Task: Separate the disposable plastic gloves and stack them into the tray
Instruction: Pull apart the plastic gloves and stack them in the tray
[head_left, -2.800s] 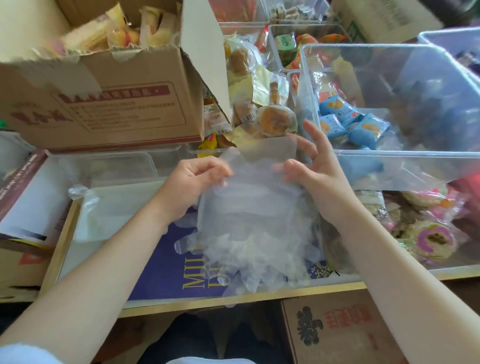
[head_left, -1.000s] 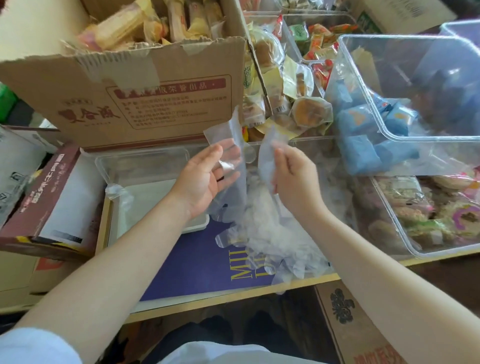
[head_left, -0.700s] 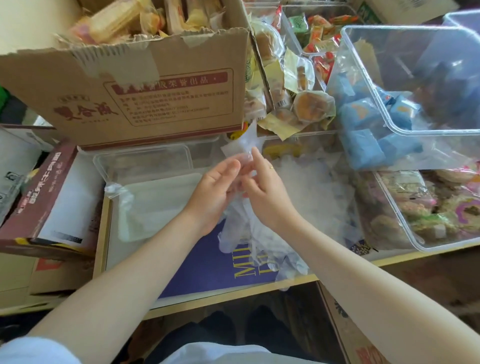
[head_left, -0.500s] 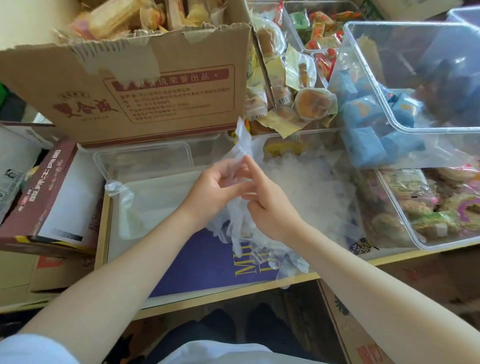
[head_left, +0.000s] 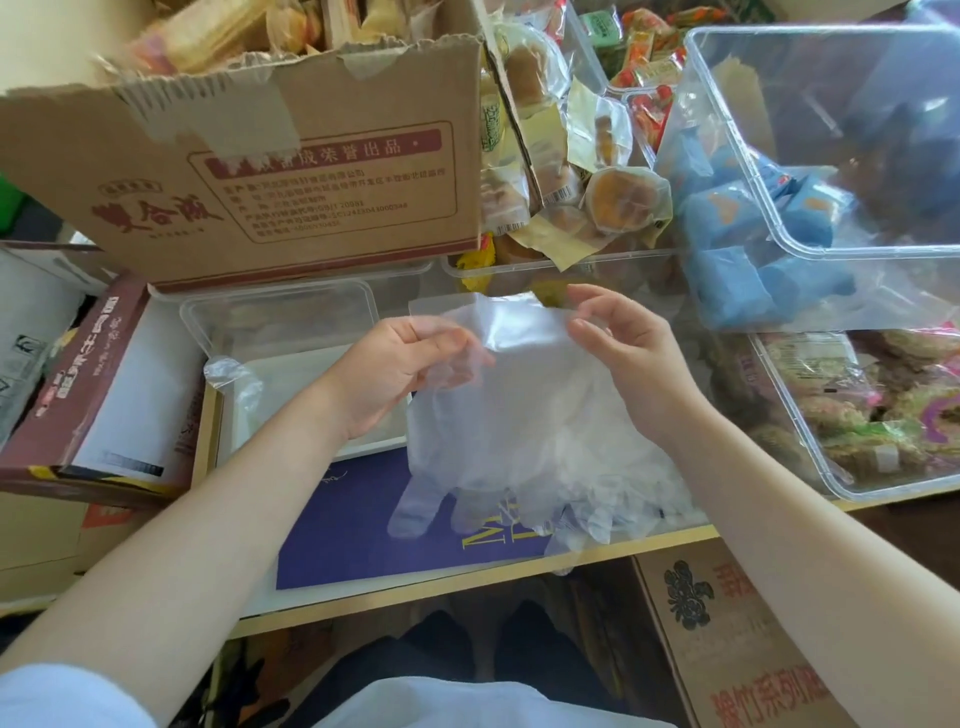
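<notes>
A clear plastic glove (head_left: 511, 364) hangs spread flat between my hands, cuff up and fingers down. My left hand (head_left: 400, 371) pinches its left cuff edge. My right hand (head_left: 623, 343) pinches the right cuff corner with thumb and forefinger. Behind and below it lies a heap of crumpled clear gloves (head_left: 597, 483) on the table. The clear tray (head_left: 280, 322) stands to the left, with flat gloves (head_left: 260, 384) lying in it and one fingertip hanging over its left rim.
A torn cardboard box (head_left: 270, 171) of snacks stands behind the tray. Clear bins (head_left: 841, 140) with wrapped snacks crowd the right side. A maroon box (head_left: 88, 379) sits at the left. A purple sheet (head_left: 353, 519) covers the table's front.
My hands were close together working at the bunched cuff. Now they have drawn apart and the glove is stretched out flat between them.
</notes>
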